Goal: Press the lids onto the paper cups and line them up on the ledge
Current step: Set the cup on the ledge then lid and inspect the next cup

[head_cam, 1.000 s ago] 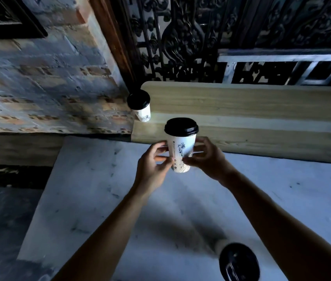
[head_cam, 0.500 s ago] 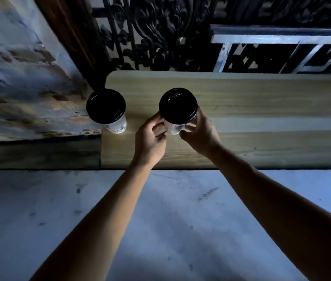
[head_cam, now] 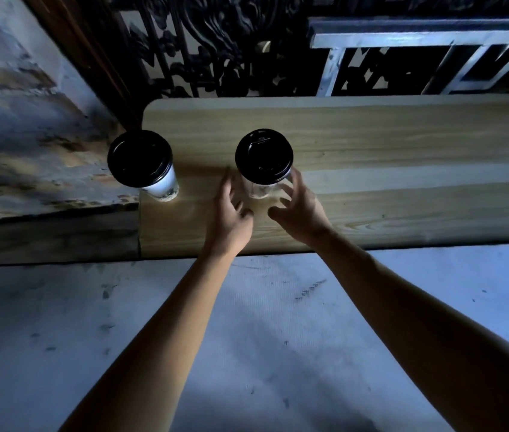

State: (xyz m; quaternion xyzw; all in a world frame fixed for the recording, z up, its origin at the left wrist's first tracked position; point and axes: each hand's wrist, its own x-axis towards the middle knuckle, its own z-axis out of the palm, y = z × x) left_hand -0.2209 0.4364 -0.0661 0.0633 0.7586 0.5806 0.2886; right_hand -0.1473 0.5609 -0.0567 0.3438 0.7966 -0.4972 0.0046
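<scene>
Fingers of both my hands are spread and loose, pinching nothing: left hand [head_cam: 230, 218] just left of the second cup [head_cam: 262, 169], right hand [head_cam: 298, 213] just right of it, and I can't tell whether any fingertip brushes its wall. That cup stands upright on the wooden ledge [head_cam: 371, 145] with its black lid [head_cam: 264, 155] on. First cup [head_cam: 144, 165], lidded too, sits left of the second cup at the ledge's left end, with a gap between them.
</scene>
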